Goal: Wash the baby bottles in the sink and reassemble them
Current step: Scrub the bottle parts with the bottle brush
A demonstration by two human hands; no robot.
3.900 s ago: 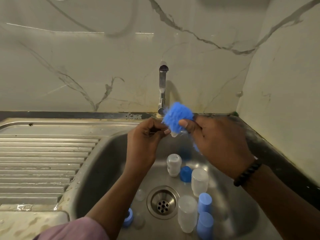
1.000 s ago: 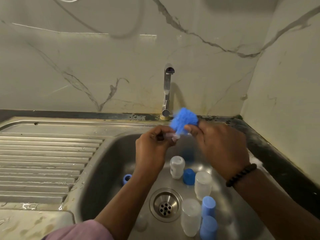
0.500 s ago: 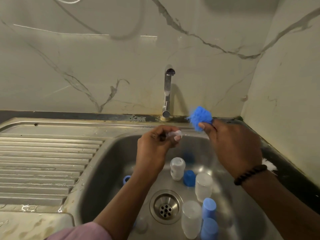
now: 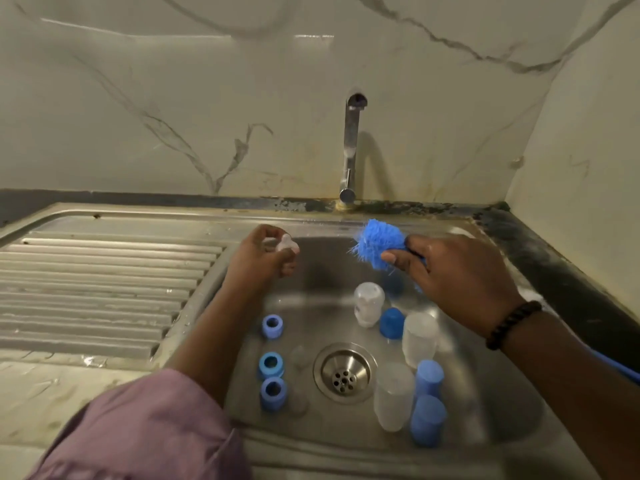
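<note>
My left hand (image 4: 259,261) pinches a small clear teat (image 4: 286,243) over the left rim of the sink (image 4: 485,420). My right hand (image 4: 453,278) grips a blue bottle brush (image 4: 375,244) above the sink's back right. Down in the basin stand three clear bottles (image 4: 368,304) (image 4: 419,339) (image 4: 393,396). Blue caps (image 4: 392,323) (image 4: 429,377) (image 4: 427,424) sit among them. Three blue screw rings (image 4: 272,326) (image 4: 271,365) (image 4: 273,393) lie left of the drain (image 4: 344,373), with two clear teats (image 4: 298,356) (image 4: 298,398) beside them.
The tap (image 4: 351,147) rises behind the sink with no water running. A ribbed steel draining board (image 4: 97,289) stretches to the left. A marble wall closes the back and the right side; a dark worktop edge (image 4: 554,271) runs along the right.
My hands have drawn apart: the brush moved right, away from the teat, and my left hand carried the teat left. The view tilted down, showing more of the basin.
</note>
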